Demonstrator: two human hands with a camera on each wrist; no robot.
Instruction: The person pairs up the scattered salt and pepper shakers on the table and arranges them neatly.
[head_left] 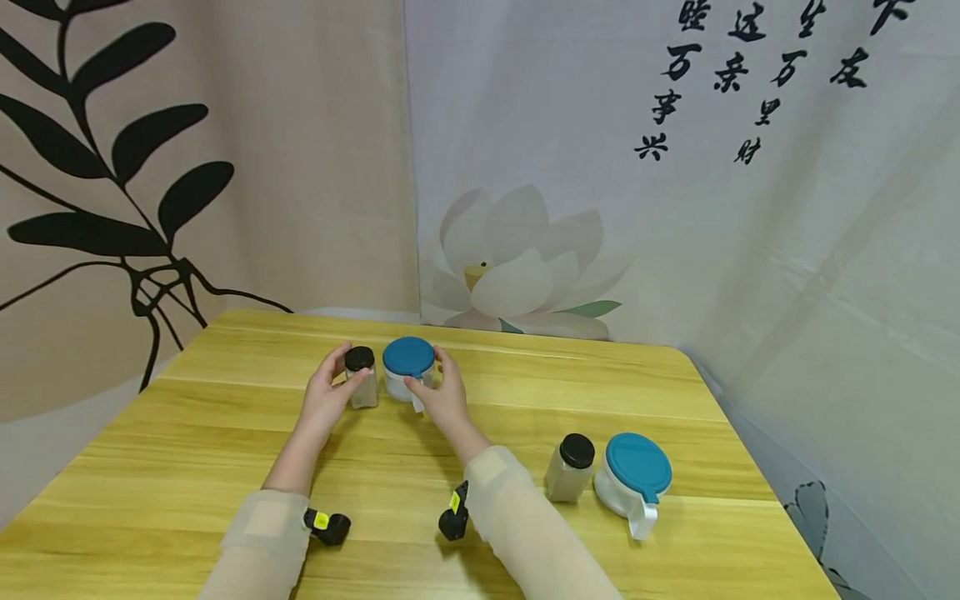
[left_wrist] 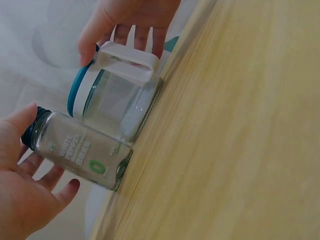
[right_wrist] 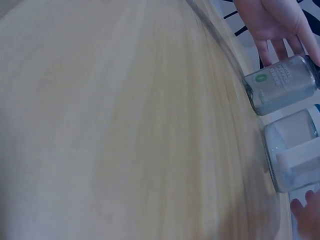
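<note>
Near the back edge of the table, my left hand (head_left: 325, 398) grips a small glass shaker (head_left: 365, 394) of white pepper around its black lid. Its label, reading "WHITE PEPPER", faces out in the left wrist view, thumb on the lid and fingers behind the glass (left_wrist: 80, 150). Just to its right stands a wider clear glass jar (head_left: 408, 358) with a blue lid and white handle. My right hand (head_left: 448, 402) holds this jar by its lid, thumb near the handle (left_wrist: 142, 70). Both containers stand upright side by side. In the right wrist view my right hand (right_wrist: 309, 216) is mostly cut off.
Toward the right of the wooden table (head_left: 225, 433) stand another black-lidded shaker (head_left: 567, 482) and another blue-lidded jar (head_left: 637, 467), close beside each other. A printed cloth (head_left: 525, 100) hangs behind the table's back edge.
</note>
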